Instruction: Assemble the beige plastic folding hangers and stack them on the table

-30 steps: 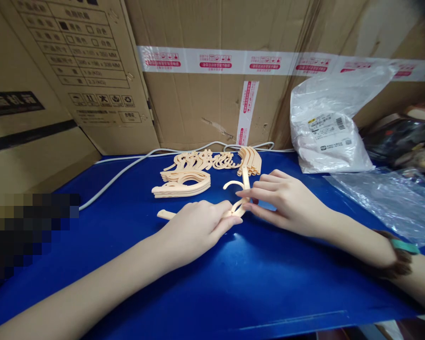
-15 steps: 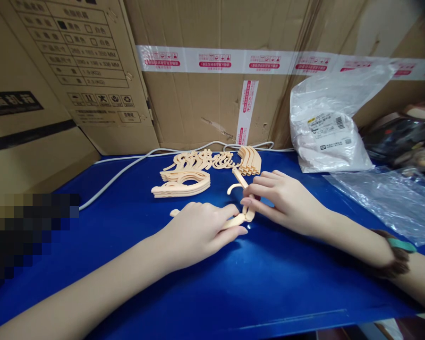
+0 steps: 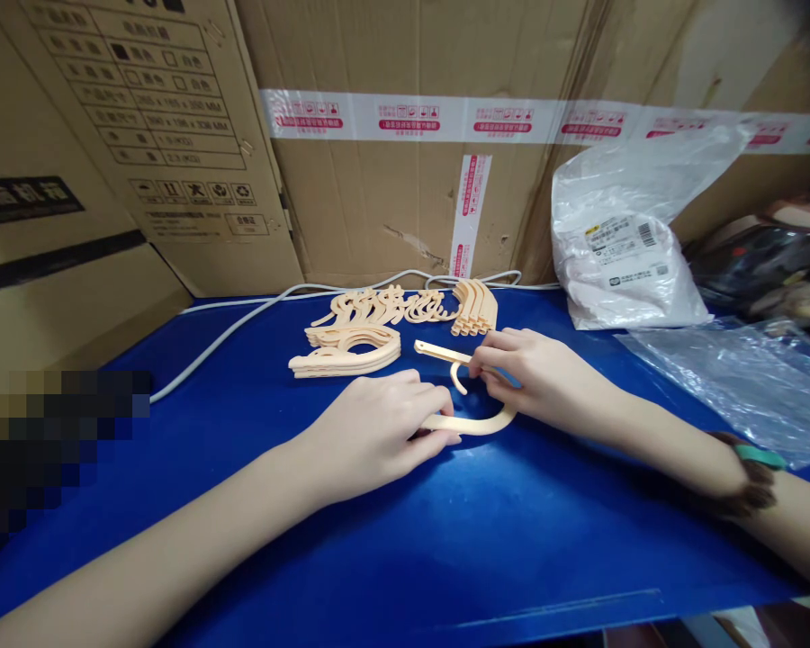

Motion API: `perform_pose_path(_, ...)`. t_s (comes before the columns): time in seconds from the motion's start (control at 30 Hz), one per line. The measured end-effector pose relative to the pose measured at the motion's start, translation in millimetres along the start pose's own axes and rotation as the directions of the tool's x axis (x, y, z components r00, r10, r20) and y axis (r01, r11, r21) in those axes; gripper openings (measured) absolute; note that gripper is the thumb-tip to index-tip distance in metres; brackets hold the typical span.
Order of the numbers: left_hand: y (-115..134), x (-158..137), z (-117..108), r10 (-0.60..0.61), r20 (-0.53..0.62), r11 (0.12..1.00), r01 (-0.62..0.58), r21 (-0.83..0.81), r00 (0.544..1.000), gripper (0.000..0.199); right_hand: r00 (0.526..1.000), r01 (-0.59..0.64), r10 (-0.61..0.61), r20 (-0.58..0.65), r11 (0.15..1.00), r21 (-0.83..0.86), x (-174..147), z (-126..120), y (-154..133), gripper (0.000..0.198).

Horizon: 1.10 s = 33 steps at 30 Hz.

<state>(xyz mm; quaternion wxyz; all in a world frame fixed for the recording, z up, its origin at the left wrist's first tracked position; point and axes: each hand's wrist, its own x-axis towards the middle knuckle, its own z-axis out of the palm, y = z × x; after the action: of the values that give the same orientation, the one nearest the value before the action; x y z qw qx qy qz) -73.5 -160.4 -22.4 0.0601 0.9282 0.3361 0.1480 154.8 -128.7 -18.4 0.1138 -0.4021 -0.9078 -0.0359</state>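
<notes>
Peach plastic hanger (image 3: 476,423), curved and hooked, sits pinched between left hand (image 3: 371,432) and right hand (image 3: 536,378).

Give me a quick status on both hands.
Left hand and right hand both pinch one peach hanger piece. Hanger stacks sit behind, apart. Nothing blocking.

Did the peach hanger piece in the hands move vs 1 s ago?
Yes. The hanger piece has swung open; its straight arm now points left toward the hanger stack.

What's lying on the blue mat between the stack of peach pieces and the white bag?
In the head view, between the stack of peach pieces and the white bag sits a smaller bundle of curved peach strips.
</notes>
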Motion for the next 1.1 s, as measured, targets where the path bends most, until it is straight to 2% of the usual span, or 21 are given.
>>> perform_pose_path(0.37, -6, 2, 1, 0.053, 0.024, 0.995, -0.055, 0.082, 0.998, 0.026, 1.0, 0.01, -0.009, 0.017, 0.999, -0.049, 1, 5, 4, 0.02)
perform_pose_path(0.93, -4, -2, 4, 0.032, 0.043, 0.999, -0.033, 0.023, 0.999, 0.026, 1.0, 0.024, -0.023, 0.001, 0.999, -0.038, 3, 11, 10, 0.022)
perform_pose_path(1.0, -1, 0, 1, 0.017, 0.024, 1.0, -0.017, 0.005, 1.0, 0.024, 1.0, 0.028, -0.028, 0.012, 0.998, -0.057, 3, 10, 10, 0.022)
perform_pose_path(1.1, -2, 6, -13, -0.054, -0.08, 0.999, 0.055, 0.0, 0.995, 0.023, 0.999, 0.037, -0.034, 0.022, 0.991, -0.126, 3, 7, 8, 0.021)
